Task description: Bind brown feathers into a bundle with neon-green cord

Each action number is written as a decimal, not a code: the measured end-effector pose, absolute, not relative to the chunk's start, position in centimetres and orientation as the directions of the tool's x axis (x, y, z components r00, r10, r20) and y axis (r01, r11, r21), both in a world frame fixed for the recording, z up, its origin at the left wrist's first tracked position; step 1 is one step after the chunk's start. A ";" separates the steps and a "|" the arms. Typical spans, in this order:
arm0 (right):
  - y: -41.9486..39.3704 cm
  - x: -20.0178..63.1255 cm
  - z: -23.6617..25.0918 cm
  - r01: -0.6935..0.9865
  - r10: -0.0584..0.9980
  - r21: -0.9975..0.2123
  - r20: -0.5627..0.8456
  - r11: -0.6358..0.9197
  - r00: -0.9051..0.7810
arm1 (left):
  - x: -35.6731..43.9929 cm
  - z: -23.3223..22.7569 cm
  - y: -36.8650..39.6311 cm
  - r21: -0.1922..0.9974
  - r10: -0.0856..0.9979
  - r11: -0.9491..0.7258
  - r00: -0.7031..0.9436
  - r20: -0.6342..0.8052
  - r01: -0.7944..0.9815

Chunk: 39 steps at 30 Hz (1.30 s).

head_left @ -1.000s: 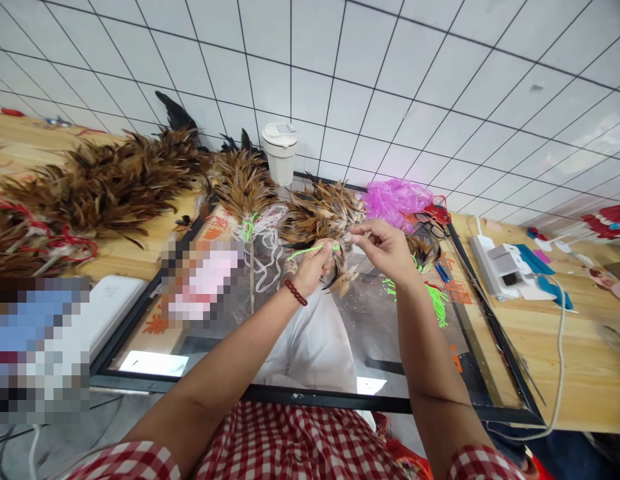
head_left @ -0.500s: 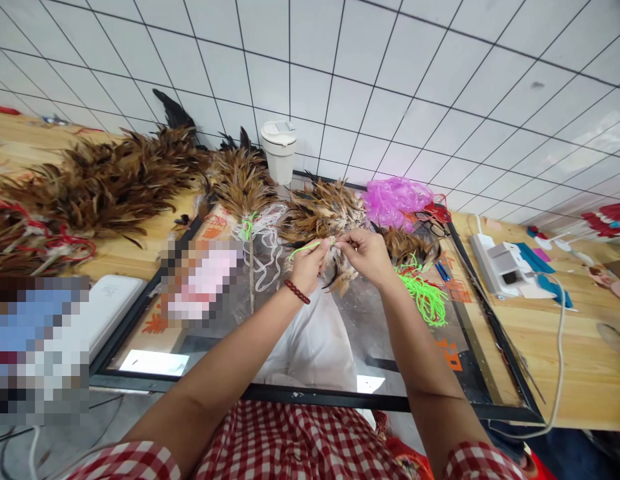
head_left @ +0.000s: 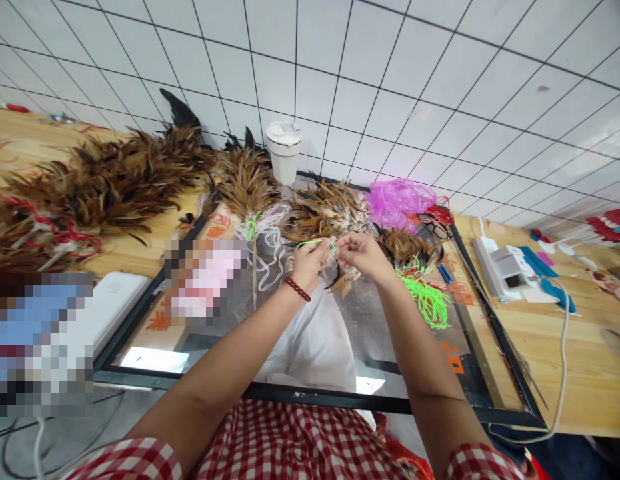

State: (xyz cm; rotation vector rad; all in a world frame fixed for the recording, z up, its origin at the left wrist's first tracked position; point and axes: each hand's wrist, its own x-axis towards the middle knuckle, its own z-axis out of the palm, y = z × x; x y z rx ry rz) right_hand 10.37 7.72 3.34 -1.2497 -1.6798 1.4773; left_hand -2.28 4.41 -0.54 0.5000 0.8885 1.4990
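Above the glass panel, my left hand [head_left: 311, 261] is closed in a pinch, with a bright green cord [head_left: 310, 241] running out across its thumb side. Small pale stubs, perhaps quill ends, show at its fingertips. My right hand [head_left: 363, 256] is right beside them with thumb and forefinger pinched; what they hold is too small to make out. Brown feathers [head_left: 344, 281] hang below the right fingers, and whether they are held is unclear. Just behind the hands lies a pile of brown feathers [head_left: 330, 208].
The black-framed glass panel [head_left: 310, 393] lies on a wooden table [head_left: 595, 373]. Around it are a white cup [head_left: 284, 157], a feather duster [head_left: 247, 183], white string [head_left: 273, 250], a purple plastic bag [head_left: 400, 200], green cords [head_left: 427, 301] and a white device [head_left: 500, 267] with its cable.
My right fingers have loosened slightly and shifted at the pale stubs. My left hand keeps its pinch on the green cord. The whole view has shifted slightly.
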 end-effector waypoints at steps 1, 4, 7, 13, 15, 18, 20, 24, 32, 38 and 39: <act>7.7 10.4 3.3 0.300 0.899 -0.953 -0.164 -0.038 -0.406 | -2.2 -0.6 4.4 0.766 0.964 0.073 -0.150 -0.218 -0.639; 7.8 10.5 2.9 0.395 0.911 -0.918 -0.138 0.029 -0.389 | -2.3 -0.6 4.3 0.727 0.959 0.120 -0.110 -0.261 -0.677; 8.0 10.7 2.7 0.390 0.920 -0.919 -0.103 0.058 -0.379 | -2.6 -0.6 4.2 0.702 0.969 0.166 -0.016 -0.245 -0.693; 8.1 10.8 3.1 0.289 0.922 -0.948 0.008 0.131 -0.388 | -2.6 -1.0 4.5 0.794 0.982 0.081 -0.088 -0.167 -0.602; 8.1 10.8 3.3 0.262 0.900 -0.958 -0.008 0.118 -0.435 | -2.4 -1.2 4.6 0.817 0.979 0.018 -0.154 -0.130 -0.577; 8.1 10.9 3.3 0.247 0.911 -0.963 -0.002 0.110 -0.411 | -2.4 -1.4 4.7 0.836 0.979 -0.024 -0.183 -0.092 -0.548; 8.2 11.1 3.2 0.299 0.927 -0.941 0.041 0.161 -0.372 | -2.4 -1.4 4.6 0.843 0.988 0.013 -0.125 -0.095 -0.538; 8.3 11.7 3.1 0.433 0.908 -0.841 0.147 0.323 -0.392 | -2.3 -1.0 4.1 0.851 0.986 0.160 0.125 -0.112 -0.499; 8.1 12.1 3.7 0.434 0.889 -0.820 0.184 0.374 -0.419 | -2.0 -1.4 4.3 0.922 0.994 0.106 0.053 -0.093 -0.373; 7.9 13.6 5.7 0.657 0.865 -0.576 0.211 0.486 -0.456 | -2.0 -1.4 4.2 0.933 0.982 0.148 0.158 -0.100 -0.329; 7.8 13.6 5.9 0.660 0.865 -0.566 0.247 0.494 -0.436 | -1.9 -1.5 4.2 0.941 0.982 0.131 0.174 -0.078 -0.311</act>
